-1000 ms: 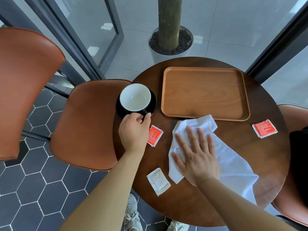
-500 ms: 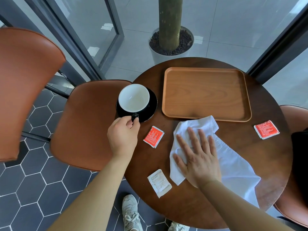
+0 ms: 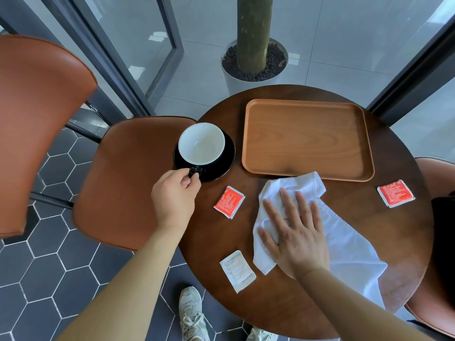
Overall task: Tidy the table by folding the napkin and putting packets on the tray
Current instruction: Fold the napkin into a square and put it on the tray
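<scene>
Three packets lie loose on the round table, none yet on the tray; the right hand, fingers spread, flattens the unfolded napkin. The left hand pinches the cup handle. A careless tug could tip it off its saucer.

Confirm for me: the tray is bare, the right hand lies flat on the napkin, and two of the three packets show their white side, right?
Not quite. The head view shows only one white-side packet; the other two packets show red. The rest holds: the tray is bare and the right hand lies flat on the napkin.
</scene>
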Motion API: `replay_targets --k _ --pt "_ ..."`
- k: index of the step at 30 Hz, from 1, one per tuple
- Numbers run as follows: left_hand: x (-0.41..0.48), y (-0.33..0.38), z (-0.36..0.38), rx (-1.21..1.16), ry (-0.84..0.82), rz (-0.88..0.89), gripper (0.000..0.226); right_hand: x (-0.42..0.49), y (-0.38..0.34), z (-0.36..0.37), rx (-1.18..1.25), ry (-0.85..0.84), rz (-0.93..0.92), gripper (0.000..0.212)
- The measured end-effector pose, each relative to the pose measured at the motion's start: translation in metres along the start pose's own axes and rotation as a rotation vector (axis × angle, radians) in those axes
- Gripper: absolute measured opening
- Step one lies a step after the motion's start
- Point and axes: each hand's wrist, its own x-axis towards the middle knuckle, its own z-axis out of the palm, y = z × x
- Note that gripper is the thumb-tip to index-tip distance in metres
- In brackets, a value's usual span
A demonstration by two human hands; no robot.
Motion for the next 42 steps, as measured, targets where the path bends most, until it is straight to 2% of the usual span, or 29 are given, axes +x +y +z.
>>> replay_targets --k 7,21,42 --pt "-0.004 -0.002 0.000 -0.046 0.018 -0.022 0.025 0.000 0.000 0.000 -0.002 -0.011 0.004 0.069" --pt "0.000 -0.008 -0.003 -0.035 0.024 0.021 0.023 0.000 -0.001 -0.002 -0.014 -0.014 0.006 0.068" --pt "0.001 -0.010 -0.005 -0.043 0.004 -0.026 0.027 0.000 -0.001 -0.002 -0.021 -0.015 0.006 0.069"
